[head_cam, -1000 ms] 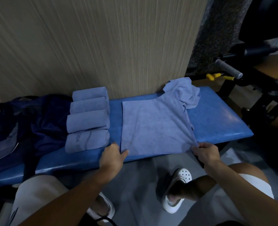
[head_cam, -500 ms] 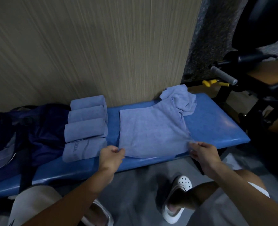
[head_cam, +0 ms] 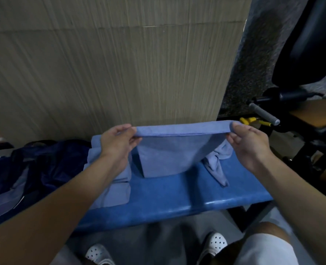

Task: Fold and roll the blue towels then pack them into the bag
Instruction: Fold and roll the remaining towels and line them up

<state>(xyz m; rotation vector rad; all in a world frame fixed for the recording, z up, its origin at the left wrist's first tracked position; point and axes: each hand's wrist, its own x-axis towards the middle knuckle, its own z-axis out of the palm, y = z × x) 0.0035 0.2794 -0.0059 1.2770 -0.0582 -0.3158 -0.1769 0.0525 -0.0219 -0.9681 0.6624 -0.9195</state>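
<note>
The left grip (head_cam: 118, 144) and right grip (head_cam: 248, 146) each pinch 1 top corner of a blue towel (head_cam: 177, 155), clamped on its folded edge. It hangs above the blue counter (head_cam: 167, 197), lower end touching the pad. Rolled towels (head_cam: 116, 194) lie at its 9 o'clock, with the dark bag (head_cam: 49, 165) beyond them. A crumpled towel (head_cam: 217, 169) sits at 4 o'clock.
</note>
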